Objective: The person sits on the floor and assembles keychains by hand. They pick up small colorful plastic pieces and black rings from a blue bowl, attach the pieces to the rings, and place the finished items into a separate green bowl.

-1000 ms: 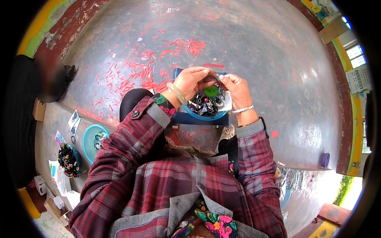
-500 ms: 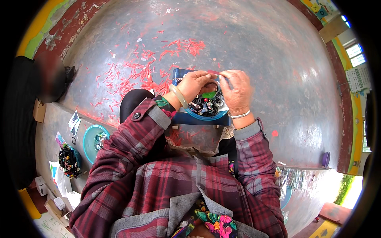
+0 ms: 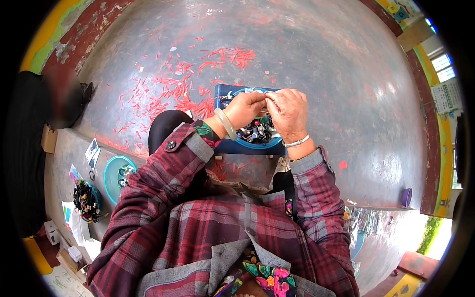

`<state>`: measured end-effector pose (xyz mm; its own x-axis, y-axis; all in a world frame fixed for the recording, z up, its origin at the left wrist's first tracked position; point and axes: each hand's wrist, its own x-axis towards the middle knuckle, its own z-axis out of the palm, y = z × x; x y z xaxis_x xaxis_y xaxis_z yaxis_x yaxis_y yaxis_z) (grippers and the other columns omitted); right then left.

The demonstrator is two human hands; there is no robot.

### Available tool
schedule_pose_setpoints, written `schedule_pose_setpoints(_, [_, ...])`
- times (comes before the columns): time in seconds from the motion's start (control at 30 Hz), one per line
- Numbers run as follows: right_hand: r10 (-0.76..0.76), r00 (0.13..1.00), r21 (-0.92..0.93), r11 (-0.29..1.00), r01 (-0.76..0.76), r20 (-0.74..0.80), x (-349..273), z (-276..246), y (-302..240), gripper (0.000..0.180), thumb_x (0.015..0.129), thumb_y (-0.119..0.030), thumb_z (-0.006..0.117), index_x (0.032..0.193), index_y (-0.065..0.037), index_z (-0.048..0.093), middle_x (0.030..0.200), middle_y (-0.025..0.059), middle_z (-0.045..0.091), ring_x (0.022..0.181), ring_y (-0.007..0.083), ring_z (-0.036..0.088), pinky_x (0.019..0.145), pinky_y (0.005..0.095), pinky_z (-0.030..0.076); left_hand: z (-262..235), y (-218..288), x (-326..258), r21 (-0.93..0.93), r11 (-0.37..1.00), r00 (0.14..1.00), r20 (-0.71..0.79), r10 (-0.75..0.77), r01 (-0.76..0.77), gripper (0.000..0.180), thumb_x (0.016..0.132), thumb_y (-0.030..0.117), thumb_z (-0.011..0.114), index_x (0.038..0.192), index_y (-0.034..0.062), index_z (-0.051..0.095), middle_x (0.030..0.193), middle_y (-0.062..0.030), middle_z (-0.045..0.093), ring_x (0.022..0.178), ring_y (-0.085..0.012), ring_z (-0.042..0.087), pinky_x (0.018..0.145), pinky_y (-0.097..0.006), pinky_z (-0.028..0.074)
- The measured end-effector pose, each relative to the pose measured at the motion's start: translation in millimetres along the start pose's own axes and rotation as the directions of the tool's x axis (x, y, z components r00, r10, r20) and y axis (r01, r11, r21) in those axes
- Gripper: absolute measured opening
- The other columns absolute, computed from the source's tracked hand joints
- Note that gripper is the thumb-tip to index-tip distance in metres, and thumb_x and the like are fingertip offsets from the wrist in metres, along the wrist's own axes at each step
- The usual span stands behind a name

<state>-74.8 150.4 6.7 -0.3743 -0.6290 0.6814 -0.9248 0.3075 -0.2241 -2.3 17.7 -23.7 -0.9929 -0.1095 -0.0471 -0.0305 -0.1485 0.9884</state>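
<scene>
Red scraps (image 3: pixel 173 94) beyond blue bowl (image 3: pixel 257 141)

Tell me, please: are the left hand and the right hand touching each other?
Touching. The head view shows the fingertips of the left hand meeting those of the right hand above the blue bowl of small pieces, with no gap.

A round blue bowl (image 3: pixel 257 141) of small dark, mixed-colour pieces (image 3: pixel 255 131) sits just above frame centre, partly covered by hands.
</scene>
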Motion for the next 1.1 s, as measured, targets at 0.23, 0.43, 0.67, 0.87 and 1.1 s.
schedule_pose_setpoints(0.23, [-0.044, 0.999, -0.018, 0.999, 0.044, 0.019, 1.6, -1.8, -0.2, 0.010, 0.072, -0.015, 0.063, 0.082, -0.012, 0.062, 0.076, -0.0008, 0.057, 0.077, 0.0177, 0.054, 0.075, 0.0347, 0.037, -4.3, -3.2, -0.3, 0.274, 0.952, 0.990, 0.009, 0.140, -0.137, 0.023, 0.087, 0.006, 0.047, 0.105, -0.0050, 0.055, 0.086, -0.0102, 0.061, 0.079, -0.0147, 0.058, 0.071, -0.027, 0.048])
schedule_pose_setpoints(0.43, [-0.093, 0.994, -0.076, 0.992, 0.098, 0.065, 1.9, -4.8, -0.5, 0.012, 0.071, -0.017, 0.062, 0.081, -0.011, 0.062, 0.077, 0.0001, 0.057, 0.079, 0.0184, 0.054, 0.077, 0.0370, 0.036, -3.3, 2.5, -4.2, 0.561, 0.802, 0.973, 0.023, 0.232, -0.204, 0.023, 0.084, 0.008, 0.055, 0.104, -0.0026, 0.056, 0.087, -0.0162, 0.062, 0.080, -0.0194, 0.060, 0.071, -0.030, 0.047])
schedule_pose_setpoints(0.67, [-0.062, 0.993, -0.025, 0.998, 0.064, 0.104, 1.4, -4.9, -1.2, 0.009, 0.071, -0.017, 0.061, 0.077, -0.010, 0.061, 0.076, 0.0008, 0.057, 0.078, 0.0193, 0.054, 0.077, 0.0373, 0.036, -5.3, -2.8, -3.3, 0.610, 0.760, 0.967, 0.043, 0.251, -0.225, 0.021, 0.082, 0.007, 0.055, 0.100, -0.0023, 0.058, 0.082, -0.0190, 0.061, 0.075, -0.0253, 0.059, 0.069, -0.033, 0.047])
schedule_pose_setpoints(0.87, [-0.053, 0.993, 0.027, 0.998, 0.050, 0.108, -0.6, -3.2, 2.6, 0.007, 0.070, -0.017, 0.061, 0.072, -0.010, 0.060, 0.073, 0.0014, 0.057, 0.075, 0.0206, 0.054, 0.074, 0.0374, 0.037, -4.8, -9.4, -2.8, 0.626, 0.731, 0.950, 0.052, 0.308, -0.271, 0.014, 0.082, 0.008, 0.050, 0.090, 0.0007, 0.059, 0.073, -0.0189, 0.059, 0.069, -0.0322, 0.058, 0.070, -0.037, 0.045])
schedule_pose_setpoints(1.1, [-0.055, 0.991, 0.010, 0.998, 0.055, 0.122, -1.3, -4.2, 2.4, 0.007, 0.070, -0.017, 0.061, 0.069, -0.010, 0.059, 0.072, 0.0017, 0.056, 0.074, 0.0209, 0.054, 0.074, 0.0374, 0.037, -5.8, -11.9, -2.4, 0.629, 0.723, 0.948, 0.080, 0.307, -0.287, 0.013, 0.082, 0.009, 0.050, 0.086, 0.0017, 0.060, 0.072, -0.0184, 0.059, 0.070, -0.0356, 0.058, 0.070, -0.039, 0.044])
